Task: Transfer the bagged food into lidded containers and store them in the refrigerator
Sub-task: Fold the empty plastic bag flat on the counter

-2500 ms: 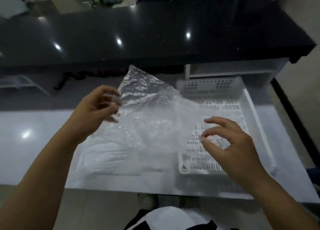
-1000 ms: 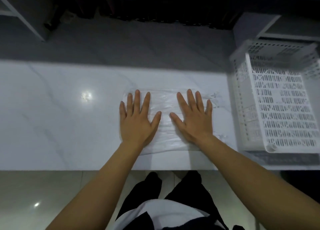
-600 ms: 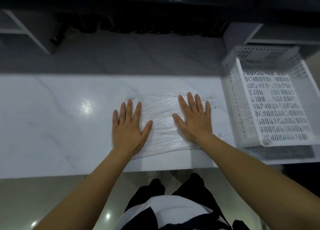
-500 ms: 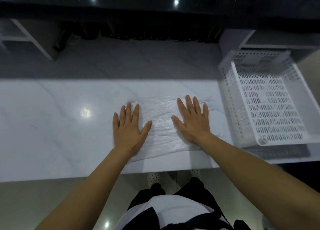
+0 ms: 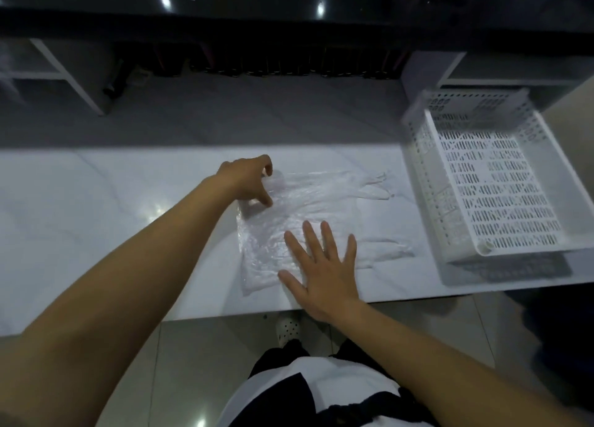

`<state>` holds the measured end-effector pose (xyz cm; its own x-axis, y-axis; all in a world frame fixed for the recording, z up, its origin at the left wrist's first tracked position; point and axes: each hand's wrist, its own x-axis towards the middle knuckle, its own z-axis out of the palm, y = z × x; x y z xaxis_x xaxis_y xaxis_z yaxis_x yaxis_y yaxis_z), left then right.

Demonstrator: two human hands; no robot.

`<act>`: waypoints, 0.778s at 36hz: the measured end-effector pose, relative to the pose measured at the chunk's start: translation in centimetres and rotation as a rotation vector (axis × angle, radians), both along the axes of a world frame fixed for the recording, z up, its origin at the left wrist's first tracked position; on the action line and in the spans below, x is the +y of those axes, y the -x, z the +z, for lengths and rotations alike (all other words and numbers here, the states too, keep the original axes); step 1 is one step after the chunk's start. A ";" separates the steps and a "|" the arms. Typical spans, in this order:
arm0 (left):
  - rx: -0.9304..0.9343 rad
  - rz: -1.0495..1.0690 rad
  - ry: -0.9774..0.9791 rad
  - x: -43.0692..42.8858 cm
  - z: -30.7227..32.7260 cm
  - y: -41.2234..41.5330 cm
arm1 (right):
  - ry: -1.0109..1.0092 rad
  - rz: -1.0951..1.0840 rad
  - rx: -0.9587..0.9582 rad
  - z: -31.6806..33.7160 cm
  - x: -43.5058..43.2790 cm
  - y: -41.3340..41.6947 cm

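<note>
An empty clear plastic bag (image 5: 318, 201) lies flattened on the white marble counter (image 5: 96, 201), its handles pointing right toward the basket. My left hand (image 5: 249, 181) is at the bag's far left corner, fingers curled and pinching the plastic edge, which is lifted a little. My right hand (image 5: 321, 266) lies flat with fingers spread on the bag's near half, pressing it down. No food or lidded container is in view.
A white perforated plastic basket (image 5: 418, 156), empty, stands at the counter's right end. A black glossy countertop (image 5: 289, 5) runs across the back above a grey lower shelf. The counter's near edge is just below my right hand.
Both hands were pressing flat on the bag. My left hand has since moved up to the far left corner and pinched the edge; my right hand slid toward the near edge.
</note>
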<state>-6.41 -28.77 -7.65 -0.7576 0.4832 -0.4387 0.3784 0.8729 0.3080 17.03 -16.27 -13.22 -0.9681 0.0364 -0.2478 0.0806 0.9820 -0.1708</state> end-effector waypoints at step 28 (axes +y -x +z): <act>0.281 -0.019 -0.516 -4.5 -3.2 -19.8 | 0.098 -0.176 0.762 0.5 3.9 -3.5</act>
